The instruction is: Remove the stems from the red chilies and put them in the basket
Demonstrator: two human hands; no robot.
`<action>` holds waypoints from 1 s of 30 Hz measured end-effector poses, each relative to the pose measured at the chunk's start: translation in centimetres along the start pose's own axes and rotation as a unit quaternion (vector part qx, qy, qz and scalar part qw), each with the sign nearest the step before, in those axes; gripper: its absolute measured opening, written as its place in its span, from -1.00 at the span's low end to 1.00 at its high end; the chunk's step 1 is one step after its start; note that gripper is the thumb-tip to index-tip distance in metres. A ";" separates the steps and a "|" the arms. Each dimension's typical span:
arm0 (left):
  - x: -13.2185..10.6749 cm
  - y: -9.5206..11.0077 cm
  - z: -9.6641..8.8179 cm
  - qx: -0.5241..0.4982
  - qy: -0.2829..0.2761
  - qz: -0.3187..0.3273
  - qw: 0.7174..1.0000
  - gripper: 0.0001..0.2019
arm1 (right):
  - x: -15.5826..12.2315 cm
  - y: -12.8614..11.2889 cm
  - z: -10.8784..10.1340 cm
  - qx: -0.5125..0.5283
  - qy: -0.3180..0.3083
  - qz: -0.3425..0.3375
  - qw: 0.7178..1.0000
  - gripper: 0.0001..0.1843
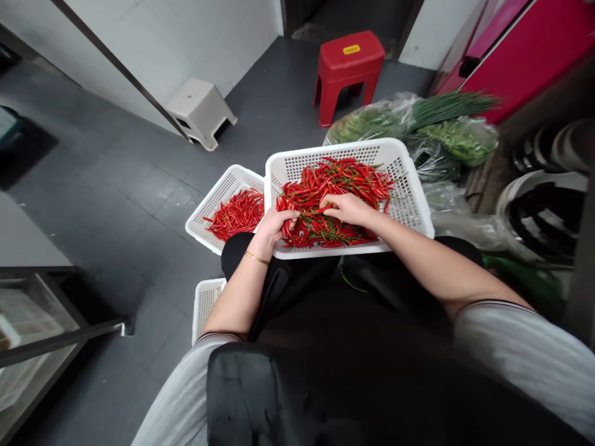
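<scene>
A white perforated plastic basket (421, 214) rests across my lap, holding a heap of red chillies (344, 176), many with green stems. My left hand (275, 224) is at the basket's left side, its fingers closed around red chillies by the thumb. Inside the basket, my right hand (348, 208) pinches a red chilli over the heap, fingertips pointing left toward my other hand. Lower on the left, a second white basket (198, 226) contains red chillies (239, 214) that show hardly any green. The undersides of both hands are hidden.
A third white basket (204, 303) stands partly behind my left forearm. Ahead are a grey stool (198, 108) and a red stool (351, 65). Bagged greens (372, 121) and stacked buckets (506, 198) line the right. A metal rack (60, 341) stands left on the dark tiled floor (139, 179).
</scene>
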State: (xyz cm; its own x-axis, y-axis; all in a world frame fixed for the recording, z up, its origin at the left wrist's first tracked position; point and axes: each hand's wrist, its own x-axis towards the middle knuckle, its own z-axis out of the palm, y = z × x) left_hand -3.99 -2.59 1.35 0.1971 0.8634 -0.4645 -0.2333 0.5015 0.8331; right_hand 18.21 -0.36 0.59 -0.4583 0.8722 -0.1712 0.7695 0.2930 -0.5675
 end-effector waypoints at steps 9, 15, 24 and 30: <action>-0.7 0.7 2.2 -0.016 -0.001 0.057 0.998 -0.66 | -0.7 -5.5 0.0 0.183 -0.005 -0.037 0.982 -0.76; -2.2 1.9 1.8 0.026 -0.106 0.030 0.994 -0.73 | 0.3 -5.0 -1.2 0.217 0.021 0.007 0.976 -0.47; -2.1 1.3 1.3 -0.012 -0.033 0.002 0.999 -0.62 | 1.1 -4.3 1.6 -0.217 -0.072 0.047 0.972 -0.49; -1.4 2.5 -1.2 0.036 0.003 0.068 0.997 -0.73 | 3.0 -4.5 6.8 -0.235 -0.148 0.043 0.960 -0.65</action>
State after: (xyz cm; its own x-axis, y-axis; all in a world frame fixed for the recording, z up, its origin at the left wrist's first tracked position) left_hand -5.97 -2.49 3.72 0.1618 0.9237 -0.3474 -0.1894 0.3745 0.9076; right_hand 10.40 -1.72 -2.85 -0.4374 0.7719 -0.4613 0.8936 0.4304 -0.1271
